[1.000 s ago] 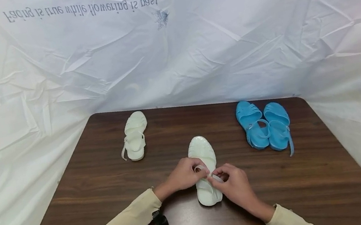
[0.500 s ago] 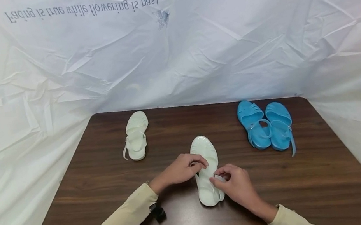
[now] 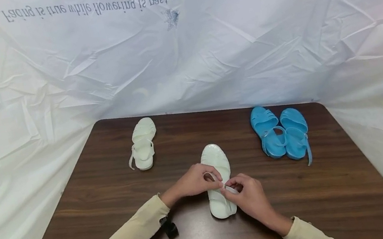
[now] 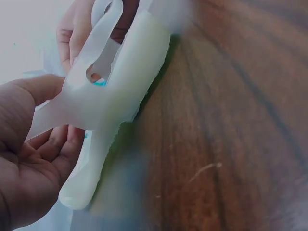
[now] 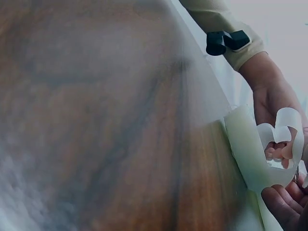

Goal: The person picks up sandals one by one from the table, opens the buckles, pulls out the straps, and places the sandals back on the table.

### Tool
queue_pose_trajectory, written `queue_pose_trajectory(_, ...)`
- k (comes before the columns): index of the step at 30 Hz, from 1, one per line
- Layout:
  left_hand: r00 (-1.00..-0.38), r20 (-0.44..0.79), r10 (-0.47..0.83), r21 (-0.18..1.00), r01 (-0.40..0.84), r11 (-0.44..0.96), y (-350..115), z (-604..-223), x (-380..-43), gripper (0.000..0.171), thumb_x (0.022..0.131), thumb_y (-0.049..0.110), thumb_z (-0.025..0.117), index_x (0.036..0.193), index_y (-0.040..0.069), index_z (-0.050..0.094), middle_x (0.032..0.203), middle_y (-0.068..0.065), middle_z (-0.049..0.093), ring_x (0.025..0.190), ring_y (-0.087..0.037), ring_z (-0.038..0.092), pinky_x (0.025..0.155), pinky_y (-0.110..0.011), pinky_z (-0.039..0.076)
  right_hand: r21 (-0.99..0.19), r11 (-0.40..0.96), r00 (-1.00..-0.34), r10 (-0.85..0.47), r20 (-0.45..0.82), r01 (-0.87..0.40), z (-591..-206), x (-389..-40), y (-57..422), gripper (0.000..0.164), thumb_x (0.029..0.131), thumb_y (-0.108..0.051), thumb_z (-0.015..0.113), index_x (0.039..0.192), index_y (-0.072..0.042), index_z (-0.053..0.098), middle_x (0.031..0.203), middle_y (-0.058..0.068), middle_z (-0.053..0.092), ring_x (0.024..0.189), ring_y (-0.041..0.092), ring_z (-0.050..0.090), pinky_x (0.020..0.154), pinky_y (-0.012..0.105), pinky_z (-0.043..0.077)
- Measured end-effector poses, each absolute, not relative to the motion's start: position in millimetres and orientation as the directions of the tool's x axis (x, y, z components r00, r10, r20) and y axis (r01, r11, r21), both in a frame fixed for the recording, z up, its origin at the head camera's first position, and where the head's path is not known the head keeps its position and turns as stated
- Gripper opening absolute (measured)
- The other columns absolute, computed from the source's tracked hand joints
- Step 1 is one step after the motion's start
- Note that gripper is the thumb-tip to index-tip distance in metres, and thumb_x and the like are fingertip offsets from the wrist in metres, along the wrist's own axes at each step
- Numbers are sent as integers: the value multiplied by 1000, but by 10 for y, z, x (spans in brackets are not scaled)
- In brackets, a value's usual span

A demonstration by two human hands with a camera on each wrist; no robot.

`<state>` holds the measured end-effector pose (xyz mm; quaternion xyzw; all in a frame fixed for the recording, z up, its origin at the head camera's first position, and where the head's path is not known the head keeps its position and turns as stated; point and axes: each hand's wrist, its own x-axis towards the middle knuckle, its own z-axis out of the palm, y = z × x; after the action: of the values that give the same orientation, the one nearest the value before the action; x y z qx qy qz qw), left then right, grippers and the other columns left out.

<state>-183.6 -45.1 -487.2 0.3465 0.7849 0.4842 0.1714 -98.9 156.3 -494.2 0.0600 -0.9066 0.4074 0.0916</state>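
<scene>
A white sandal (image 3: 214,159) lies on the table in front of me, toe pointing away. My left hand (image 3: 194,180) pinches the free end of its ankle strap (image 4: 98,41) between thumb and forefinger. On the sandal's right side, my right hand (image 3: 250,196) pinches the strap's buckle end, where a bit of the metal buckle (image 5: 297,174) shows. The fingertips of both hands nearly meet above the footbed. In the right wrist view the strap curves up in a loop beside the heel. Fingers hide whether the strap end is inside the buckle.
A second white sandal (image 3: 143,131) lies at the back left of the brown table (image 3: 116,215), its strap hanging loose. Two blue sandals (image 3: 264,118) sit side by side at the back right. White printed sheeting (image 3: 182,62) hangs around the table's back and sides.
Half a second ago my left hand was drawn back from the right one; now its fingertips are back at the buckle with the strap end. My right hand stays nearly in place.
</scene>
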Motion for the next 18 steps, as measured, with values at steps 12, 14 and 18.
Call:
queue_pose_trajectory(12, -825, 119, 553, 864, 360, 351, -463, -4875, -1735, 5, 85, 22, 81, 82, 20, 78, 65, 12, 68, 56, -1, 55, 56, -21, 48, -735, 654, -972, -2, 233, -178, -4962, -979, 1566, 14, 78, -18, 90, 83, -19, 77, 78, -10, 64, 70, 3, 61, 66, 23, 53)
queue_pose_trajectory(14, -838, 121, 532, 864, 352, 359, -449, -4884, -1720, 6, 84, 22, 82, 80, 20, 78, 60, 12, 65, 51, -1, 49, 52, -20, 43, -739, 651, -972, 5, 236, -176, -4970, -978, 1568, 15, 78, -17, 90, 83, -19, 76, 79, -10, 64, 71, 4, 61, 66, 22, 53)
queue_pose_trajectory(18, -855, 129, 502, 868, 342, 360, -429, -4905, -1707, 7, 84, 20, 82, 78, 21, 77, 55, 11, 59, 48, 0, 43, 48, -20, 39, -745, 641, -969, 9, 245, -182, -4984, -979, 1572, 15, 78, -16, 90, 83, -18, 77, 80, -10, 65, 72, 4, 62, 66, 23, 53)
